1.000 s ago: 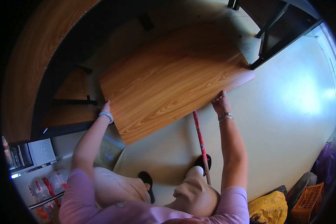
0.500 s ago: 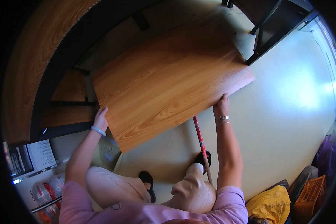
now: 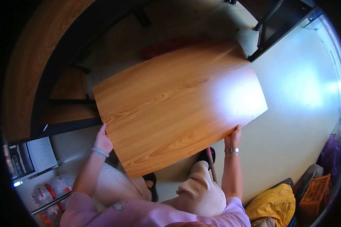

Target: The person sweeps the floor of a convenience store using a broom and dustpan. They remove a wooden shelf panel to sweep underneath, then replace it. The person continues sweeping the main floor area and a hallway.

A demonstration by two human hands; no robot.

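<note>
Board: flat, wood-grained
Left hand: grip pinches board's left edge
Right hand: grip pinches board's near edge
Orange crate: lower right of view

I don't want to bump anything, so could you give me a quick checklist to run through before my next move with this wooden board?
1. Left hand on the wooden board: ok, at its left edge.
2. Right hand on the board: ok, at the near edge, toward its right end.
3. Hold from underneath: cannot tell, the board hides its underside.
4. Stick clear of the board: not ok, it runs out of sight behind the near edge.
5. Gap between the far right corner and the black frame: cannot tell, they nearly meet in this view.
</note>
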